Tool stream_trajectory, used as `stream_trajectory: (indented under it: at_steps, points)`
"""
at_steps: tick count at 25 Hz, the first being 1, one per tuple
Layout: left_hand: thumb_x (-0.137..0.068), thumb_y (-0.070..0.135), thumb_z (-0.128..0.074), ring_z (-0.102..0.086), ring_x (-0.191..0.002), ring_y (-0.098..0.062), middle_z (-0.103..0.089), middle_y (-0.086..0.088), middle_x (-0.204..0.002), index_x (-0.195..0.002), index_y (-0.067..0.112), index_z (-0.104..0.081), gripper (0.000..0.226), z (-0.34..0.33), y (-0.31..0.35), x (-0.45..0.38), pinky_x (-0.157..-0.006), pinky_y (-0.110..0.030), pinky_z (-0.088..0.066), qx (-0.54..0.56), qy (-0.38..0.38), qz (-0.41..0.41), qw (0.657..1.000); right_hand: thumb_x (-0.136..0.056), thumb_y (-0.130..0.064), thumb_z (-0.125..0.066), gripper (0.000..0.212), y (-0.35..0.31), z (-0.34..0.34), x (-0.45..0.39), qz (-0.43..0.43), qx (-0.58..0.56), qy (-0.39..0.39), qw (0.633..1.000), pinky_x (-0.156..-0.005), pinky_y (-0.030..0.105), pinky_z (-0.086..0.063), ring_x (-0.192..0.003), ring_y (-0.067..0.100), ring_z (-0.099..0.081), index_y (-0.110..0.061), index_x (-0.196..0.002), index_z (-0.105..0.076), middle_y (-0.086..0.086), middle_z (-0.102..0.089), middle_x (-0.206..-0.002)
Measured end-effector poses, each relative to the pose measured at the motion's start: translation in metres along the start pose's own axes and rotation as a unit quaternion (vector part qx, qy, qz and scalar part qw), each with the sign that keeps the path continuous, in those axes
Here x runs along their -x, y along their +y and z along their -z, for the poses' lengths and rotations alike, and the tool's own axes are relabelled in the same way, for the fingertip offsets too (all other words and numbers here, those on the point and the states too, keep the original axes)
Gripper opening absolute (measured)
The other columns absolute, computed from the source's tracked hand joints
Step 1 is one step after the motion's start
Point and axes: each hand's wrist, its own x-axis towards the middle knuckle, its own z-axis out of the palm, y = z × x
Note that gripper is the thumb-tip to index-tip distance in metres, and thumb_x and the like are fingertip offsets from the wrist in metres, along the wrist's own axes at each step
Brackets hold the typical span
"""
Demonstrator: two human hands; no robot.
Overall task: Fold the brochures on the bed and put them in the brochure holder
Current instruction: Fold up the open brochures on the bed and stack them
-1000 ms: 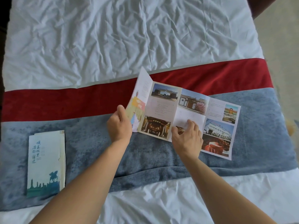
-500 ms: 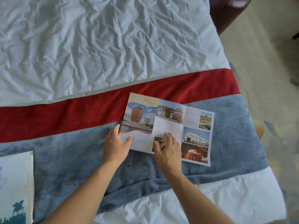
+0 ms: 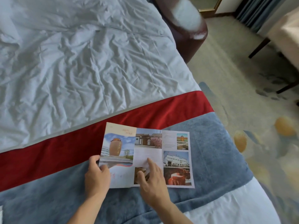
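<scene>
Down on the brochure (image 3: 146, 155), the left hand (image 3: 97, 177) pinched its near-left edge, thumb on top, while the right hand (image 3: 152, 180) pressed flat, unclenched, on the middle panel. It lay across the blue-and-red bed runner (image 3: 208, 147); crumpled white sheet (image 3: 80, 62) stretched free beyond, carpet (image 3: 234, 78) and a brown armchair (image 3: 182, 29) to the right.
</scene>
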Motion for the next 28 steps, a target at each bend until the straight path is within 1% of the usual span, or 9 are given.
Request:
stream_trajectory:
  at_steps: [2,4,7,13,15,18,21,24,28]
  points:
    - [-0.09,0.006,-0.047,-0.057,-0.077,-0.032,-0.063,-0.009,-0.093,-0.107,0.026,-0.048,0.026,0.004,0.003,-0.001,-0.062,-0.037,-0.043,0.014,0.04,0.02,0.999,-0.099,-0.049,-0.04,0.062,0.006,0.004,0.001,-0.009,0.043,0.057,0.997,-0.12,0.032,-0.016,-0.147,0.014,-0.02,-0.022,-0.154,-0.026,-0.003,-0.027,-0.161]
    - [-0.088,0.009,-0.048,-0.058,-0.085,-0.036,-0.062,-0.009,-0.094,-0.11,0.022,-0.051,0.025,0.009,0.002,-0.004,-0.071,-0.042,-0.047,0.046,0.079,0.041,0.995,-0.098,-0.051,-0.04,0.066,0.012,0.008,0.001,-0.051,0.083,0.104,0.99,-0.122,0.039,-0.01,-0.151,0.018,-0.009,-0.024,-0.155,-0.021,-0.002,-0.016,-0.165]
    - [-0.088,0.014,-0.048,-0.058,-0.087,-0.034,-0.064,-0.008,-0.094,-0.109,0.021,-0.055,0.023,0.009,-0.005,-0.005,-0.075,-0.043,-0.047,0.083,0.095,0.06,0.99,-0.096,-0.055,-0.041,0.075,0.02,0.011,0.002,-0.125,0.073,0.095,0.985,-0.123,0.044,-0.01,-0.152,0.021,-0.006,-0.024,-0.157,-0.013,0.002,-0.008,-0.166]
    - [-0.092,0.019,-0.055,-0.063,-0.079,-0.018,-0.069,0.005,-0.085,-0.099,0.027,-0.058,0.011,-0.01,0.001,0.014,-0.061,-0.032,-0.042,0.086,0.006,0.047,0.995,-0.095,-0.05,-0.041,0.07,0.025,0.011,0.008,-0.121,0.004,0.045,0.992,-0.118,0.041,-0.027,-0.145,0.018,-0.026,-0.024,-0.155,-0.017,-0.002,-0.027,-0.161]
    - [-0.091,0.021,-0.059,-0.063,-0.08,-0.017,-0.069,0.006,-0.086,-0.097,0.029,-0.057,0.01,-0.018,0.005,0.019,-0.064,-0.034,-0.046,0.075,-0.027,0.03,0.996,-0.095,-0.045,-0.04,0.066,0.025,0.014,0.006,-0.122,-0.019,0.049,0.991,-0.113,0.038,-0.031,-0.138,0.017,-0.033,-0.024,-0.155,-0.021,-0.003,-0.035,-0.156]
    - [-0.09,0.026,-0.062,-0.064,-0.083,-0.017,-0.068,0.007,-0.087,-0.095,0.029,-0.057,0.007,-0.03,0.012,0.026,-0.067,-0.035,-0.049,0.056,-0.067,0.017,0.996,-0.098,-0.039,-0.037,0.062,0.028,0.019,0.005,-0.113,-0.02,0.038,0.993,-0.111,0.034,-0.03,-0.135,0.015,-0.035,-0.023,-0.156,-0.021,-0.005,-0.037,-0.155]
    - [-0.089,0.029,-0.065,-0.064,-0.079,-0.012,-0.069,0.006,-0.085,-0.093,0.029,-0.059,0.007,-0.039,0.018,0.035,-0.061,-0.031,-0.046,0.041,-0.096,0.007,0.995,-0.102,-0.033,-0.032,0.057,0.033,0.024,0.007,-0.096,-0.034,0.029,0.994,-0.111,0.033,-0.031,-0.133,0.013,-0.036,-0.023,-0.157,-0.021,-0.007,-0.038,-0.155]
    - [-0.088,0.028,-0.067,-0.066,-0.079,-0.013,-0.07,0.003,-0.084,-0.092,0.026,-0.06,0.009,-0.05,0.021,0.041,-0.06,-0.031,-0.047,0.041,-0.124,0.009,0.991,-0.103,-0.03,-0.031,0.052,0.035,0.029,0.008,-0.105,-0.057,0.059,0.991,-0.109,0.034,-0.034,-0.131,0.013,-0.039,-0.026,-0.155,-0.028,-0.008,-0.044,-0.151]
    - [-0.086,0.027,-0.069,-0.067,-0.08,-0.016,-0.071,0.003,-0.082,-0.091,0.025,-0.062,0.009,-0.066,0.025,0.048,-0.072,-0.039,-0.055,0.028,-0.145,-0.006,0.989,-0.103,-0.031,-0.037,0.048,0.044,0.037,0.007,-0.121,-0.031,0.121,0.985,-0.109,0.033,-0.032,-0.138,0.012,-0.033,-0.025,-0.151,-0.035,-0.008,-0.038,-0.154]
